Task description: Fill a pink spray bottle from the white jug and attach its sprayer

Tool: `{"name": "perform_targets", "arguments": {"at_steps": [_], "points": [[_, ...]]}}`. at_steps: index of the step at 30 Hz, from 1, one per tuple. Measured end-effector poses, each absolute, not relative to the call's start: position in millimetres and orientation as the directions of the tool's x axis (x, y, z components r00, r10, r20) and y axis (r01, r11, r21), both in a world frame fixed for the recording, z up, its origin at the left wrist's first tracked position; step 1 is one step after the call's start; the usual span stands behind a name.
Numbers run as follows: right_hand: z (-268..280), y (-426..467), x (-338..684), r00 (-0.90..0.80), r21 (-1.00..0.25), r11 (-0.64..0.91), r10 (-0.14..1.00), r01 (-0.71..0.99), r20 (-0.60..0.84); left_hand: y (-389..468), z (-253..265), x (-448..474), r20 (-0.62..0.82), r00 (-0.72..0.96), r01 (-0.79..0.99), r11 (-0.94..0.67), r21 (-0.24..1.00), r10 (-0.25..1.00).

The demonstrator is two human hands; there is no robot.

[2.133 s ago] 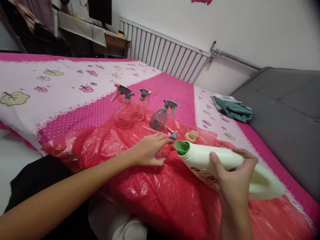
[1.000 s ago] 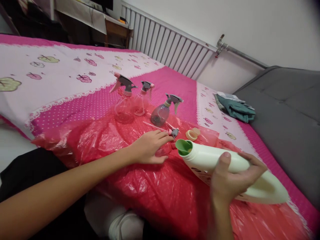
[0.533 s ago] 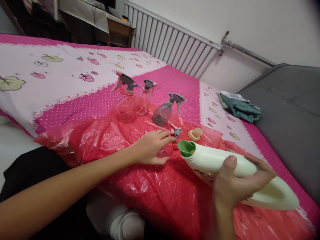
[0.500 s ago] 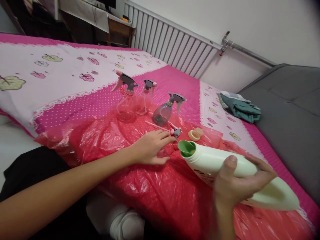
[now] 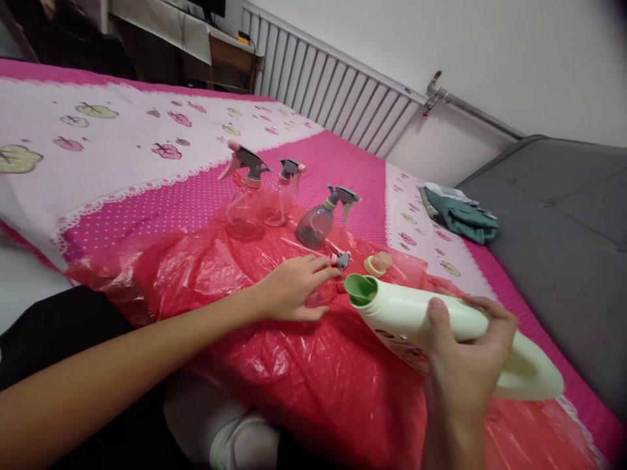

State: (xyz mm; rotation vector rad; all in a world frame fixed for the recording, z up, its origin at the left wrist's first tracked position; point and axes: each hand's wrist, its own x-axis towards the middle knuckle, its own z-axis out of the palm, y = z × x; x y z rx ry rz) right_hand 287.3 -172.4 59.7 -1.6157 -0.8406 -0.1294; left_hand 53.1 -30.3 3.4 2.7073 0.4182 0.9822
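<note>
My right hand [image 5: 470, 346] is wrapped round a large pale green detergent bottle [image 5: 421, 307], tipped almost flat with its open mouth to the left. A green pouring spout [image 5: 361, 289] sits in that mouth. My left hand [image 5: 296, 287] curls round a see-through pink spray bottle [image 5: 318, 297], mostly hidden by the fingers; its neck is close to the spout. Whether they touch, or any liquid flows, I cannot make out. Just beyond my left fingers lies a loose spray head [image 5: 340, 260] with its thin tube. A cream cap [image 5: 377, 264] lies behind the spout.
Two pink spray bottles [image 5: 245, 212] and a grey-blue one [image 5: 316, 225] stand farther back. Red plastic sheeting [image 5: 313, 385] covers the near part of the bed [image 5: 196, 186]. Folded clothes [image 5: 460, 215] lie at right by the grey headboard [image 5: 558, 228].
The detergent bottle's base has swung a little to the left with my right hand, while its mouth stays by the spray bottle. My left hand keeps its place. The view has shifted slightly.
</note>
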Motion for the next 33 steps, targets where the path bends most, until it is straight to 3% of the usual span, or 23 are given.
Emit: {"name": "perform_targets", "arguments": {"at_steps": [33], "points": [[79.0, -176.2, 285.8, 0.670, -0.734, -0.037, 0.443, 0.678, 0.596, -28.9, 1.2, 55.0, 0.600, 0.736, 0.171, -0.944, 0.281, 0.312]]}}
